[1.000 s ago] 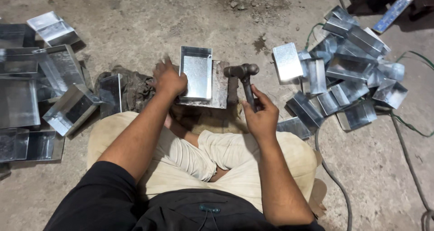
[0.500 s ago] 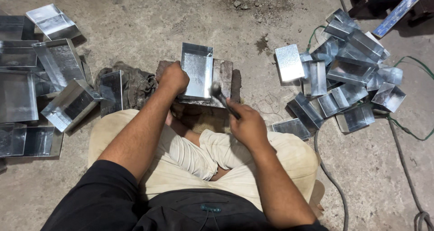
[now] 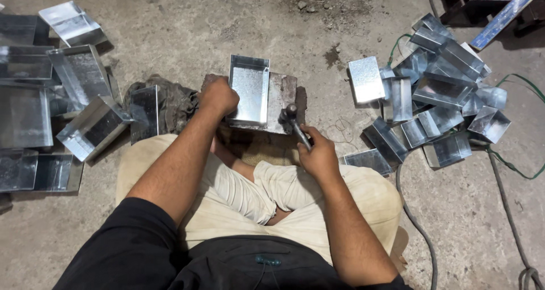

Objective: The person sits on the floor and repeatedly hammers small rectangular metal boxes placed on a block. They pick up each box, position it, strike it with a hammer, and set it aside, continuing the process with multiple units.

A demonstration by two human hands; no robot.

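Note:
I sit cross-legged on the concrete floor. A shiny sheet-metal tray lies on a flat steel block in front of my knees. My left hand grips the tray's near left corner and holds it down. My right hand is closed around the handle of a hammer. The hammer's head rests low at the tray's near right corner, against the block. My forearms cover part of my lap.
A heap of folded metal trays lies at right, with a flat sheet beside it. More trays are stacked at left, by a dark rag. Green and grey cables run along the right floor.
The hammer was raised to the right of the tray, then swung down and left. Its head now sits at the tray's near right corner. My left hand stayed on the tray.

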